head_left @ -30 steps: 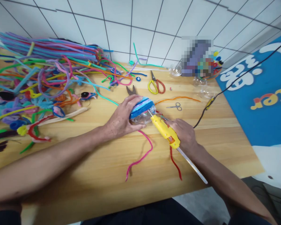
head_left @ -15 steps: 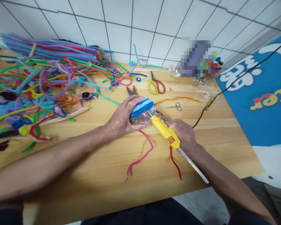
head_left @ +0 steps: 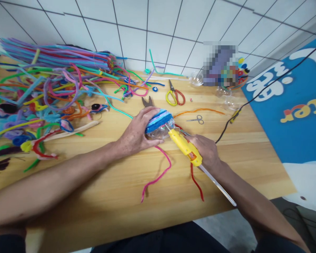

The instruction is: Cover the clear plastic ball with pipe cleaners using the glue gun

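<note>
My left hand (head_left: 138, 131) is closed round a clear plastic ball (head_left: 158, 133) whose upper part is covered with blue, light blue and lilac pipe cleaners (head_left: 160, 120). In my right hand (head_left: 206, 149) is a yellow glue gun (head_left: 183, 143), its metal nozzle touching or very close to the ball beside the lowest blue strip. A long clear glue stick (head_left: 218, 185) juts from the gun's back end. A pink pipe cleaner (head_left: 164, 172) lies below the ball, and a red one (head_left: 197, 181) below the gun. Most of the right fingers are hidden behind the gun.
Pliers (head_left: 147, 102) lie just beyond the ball, with red-and-yellow-handled scissors (head_left: 175, 96) and small metal scissors (head_left: 198, 119) to the right. A heap of pipe cleaners (head_left: 52, 91) fills the left side. Clear balls (head_left: 196, 79) stand near the wall; a black cord (head_left: 223, 131) crosses at right.
Both hands keep their grip, and the ball and glue gun stay almost in place. The nozzle has shifted very slightly left along the blue strip; the whole view moves a little.
</note>
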A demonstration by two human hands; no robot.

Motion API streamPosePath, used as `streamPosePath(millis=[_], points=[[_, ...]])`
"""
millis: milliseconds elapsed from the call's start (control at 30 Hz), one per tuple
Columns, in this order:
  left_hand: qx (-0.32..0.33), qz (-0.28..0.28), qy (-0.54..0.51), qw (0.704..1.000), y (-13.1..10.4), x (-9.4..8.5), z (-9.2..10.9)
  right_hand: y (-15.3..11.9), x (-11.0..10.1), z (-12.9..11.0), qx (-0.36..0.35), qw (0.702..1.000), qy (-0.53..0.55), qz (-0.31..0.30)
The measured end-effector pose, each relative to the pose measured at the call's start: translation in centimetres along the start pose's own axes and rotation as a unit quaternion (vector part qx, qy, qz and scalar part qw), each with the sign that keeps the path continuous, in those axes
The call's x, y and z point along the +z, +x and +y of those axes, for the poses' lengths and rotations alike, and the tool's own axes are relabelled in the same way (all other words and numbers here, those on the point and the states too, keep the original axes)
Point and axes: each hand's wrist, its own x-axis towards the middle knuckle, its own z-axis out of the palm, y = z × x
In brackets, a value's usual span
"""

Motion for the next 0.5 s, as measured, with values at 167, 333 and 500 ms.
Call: streamPosePath(millis=[167,333,500], points=[[0.000,-0.003,0.003,1.000,-0.05,-0.06,-0.10,-0.19,0.10,0.15,0.010,1.000,-0.011,-0.013],[0.006,-0.001,-0.001,1.000,-0.05,-0.03,-0.14,0.01,0.12,0.01,-0.001,1.000,0.020,0.000],[0.001,0.001,-0.003,1.000,-0.09,0.03,-0.06,-0.19,0.19,0.02,0.010,1.000,0.021,-0.003]])
